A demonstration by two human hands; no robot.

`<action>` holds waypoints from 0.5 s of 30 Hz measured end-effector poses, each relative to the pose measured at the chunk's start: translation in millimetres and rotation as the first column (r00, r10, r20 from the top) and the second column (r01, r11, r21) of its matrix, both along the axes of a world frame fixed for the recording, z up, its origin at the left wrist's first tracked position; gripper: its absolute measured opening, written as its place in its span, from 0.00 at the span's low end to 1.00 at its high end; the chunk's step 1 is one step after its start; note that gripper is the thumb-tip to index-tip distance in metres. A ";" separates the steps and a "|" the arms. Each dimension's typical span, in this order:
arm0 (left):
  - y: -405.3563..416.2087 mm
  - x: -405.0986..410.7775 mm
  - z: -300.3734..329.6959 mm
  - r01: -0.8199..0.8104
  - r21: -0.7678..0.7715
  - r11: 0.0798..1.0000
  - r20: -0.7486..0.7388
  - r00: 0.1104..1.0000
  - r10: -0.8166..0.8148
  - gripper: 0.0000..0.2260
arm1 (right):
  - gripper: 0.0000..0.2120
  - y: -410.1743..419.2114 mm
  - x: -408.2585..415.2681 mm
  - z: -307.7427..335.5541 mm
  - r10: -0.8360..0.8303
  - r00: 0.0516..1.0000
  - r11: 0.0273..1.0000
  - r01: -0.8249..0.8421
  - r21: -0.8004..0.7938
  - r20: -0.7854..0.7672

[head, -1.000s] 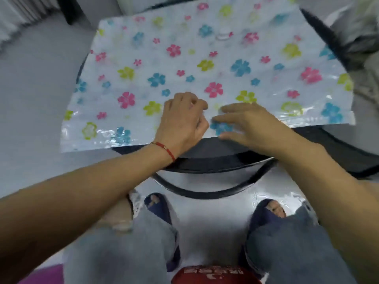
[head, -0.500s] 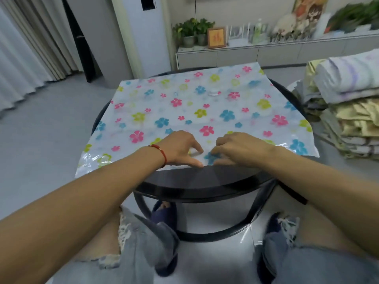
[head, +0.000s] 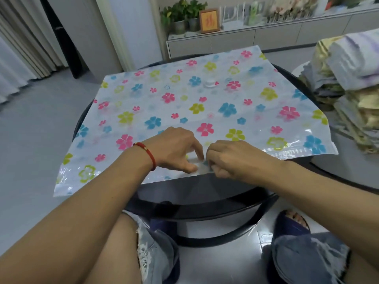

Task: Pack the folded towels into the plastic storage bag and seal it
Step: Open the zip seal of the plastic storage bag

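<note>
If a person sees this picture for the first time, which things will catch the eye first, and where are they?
First, the flowered plastic storage bag lying flat over the round dark table. Next, the left hand and right hand pinching the middle of its near edge. Then the folded towels stacked at the right.

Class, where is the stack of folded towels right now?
In the head view, the stack of folded towels sits at the far right edge, beside the round black table and off the flowered plastic storage bag.

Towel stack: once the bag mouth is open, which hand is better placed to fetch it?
Probably the right hand: the towel stack sits on that side; the left hand would cross over.
</note>
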State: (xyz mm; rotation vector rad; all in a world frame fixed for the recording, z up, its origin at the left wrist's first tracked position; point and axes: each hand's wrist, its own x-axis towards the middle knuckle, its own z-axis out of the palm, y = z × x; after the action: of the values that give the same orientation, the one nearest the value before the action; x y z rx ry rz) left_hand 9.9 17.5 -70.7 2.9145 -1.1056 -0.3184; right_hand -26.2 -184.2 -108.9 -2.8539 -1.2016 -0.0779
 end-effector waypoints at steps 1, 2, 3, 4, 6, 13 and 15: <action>0.8 0.1 1.5 -0.005 -0.007 1.000 -0.012 1.000 0.005 0.12 | 0.08 1.2 1.6 1.9 -0.023 1.000 0.999 0.023 0.028 -0.012; 1.3 -0.2 2.3 -0.010 -0.012 1.000 -0.023 1.000 0.010 0.12 | 0.08 1.9 3.4 3.9 -0.033 0.999 0.998 0.034 0.051 -0.019; 1.5 -1.2 2.4 -0.016 -0.013 1.000 -0.030 0.999 0.015 0.12 | 0.08 1.7 4.8 5.8 -0.025 0.999 0.998 0.027 0.064 -0.032; 0.9 -2.5 1.9 -0.021 -0.009 1.000 -0.034 0.999 0.021 0.13 | 0.08 0.7 5.2 7.4 -0.008 0.998 0.998 0.012 0.067 -0.061; -0.4 -5.3 0.3 -0.028 0.005 1.000 -0.033 0.999 0.028 0.14 | 0.07 -2.3 4.5 10.8 0.011 0.991 0.998 -0.003 0.065 -0.132; 3.8 -20.8 -10.5 -0.100 -0.088 0.991 -0.018 0.995 0.099 0.16 | 0.08 2.3 -7.5 10.2 -0.045 0.996 0.999 0.043 -0.029 -0.078; 4.2 -23.6 -12.2 -0.143 -0.139 0.980 -0.031 0.990 0.140 0.16 | 0.09 5.3 -9.4 15.1 -0.086 0.991 0.996 0.084 -0.021 -0.104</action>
State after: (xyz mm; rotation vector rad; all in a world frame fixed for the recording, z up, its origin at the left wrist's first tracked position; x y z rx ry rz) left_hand -13.7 21.7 -82.9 2.8378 -0.8729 -0.2567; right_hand -35.5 -179.0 -93.8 -2.8823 -1.0669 0.0788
